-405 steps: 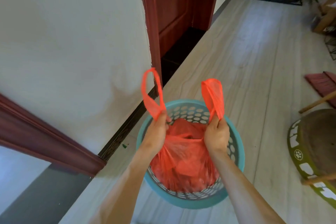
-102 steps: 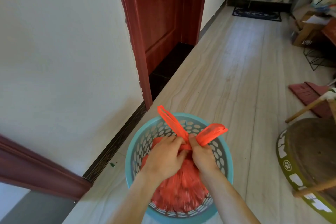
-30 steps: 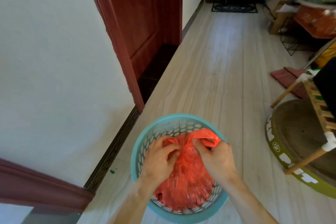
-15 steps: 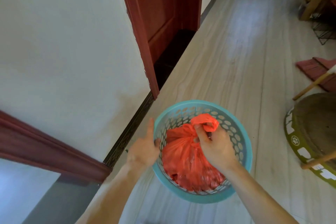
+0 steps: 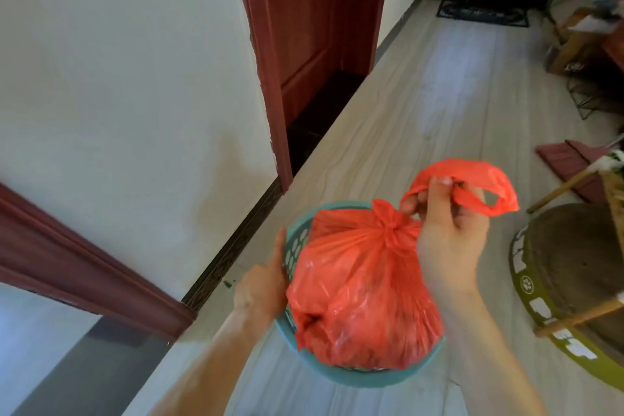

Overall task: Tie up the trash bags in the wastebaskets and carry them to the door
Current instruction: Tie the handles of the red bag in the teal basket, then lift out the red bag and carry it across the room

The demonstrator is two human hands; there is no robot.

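gripping loops of the red bag [image 5: 361, 294], right hand [image 5: 449, 240] curls tight. bag fills the wastebasket [image 5: 371, 378]; left hand [image 5: 261, 287] touches its rim, grip unclear.

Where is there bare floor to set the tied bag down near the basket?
Bare floor runs ahead of the basket, between the doorway and the broom, up to the doormat. A narrow strip lies between basket and wall. The right is crowded: round mat, chair legs.

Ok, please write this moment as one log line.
red bag: knotted, over teal basket | right hand: grips bag handles | left hand: presses basket side
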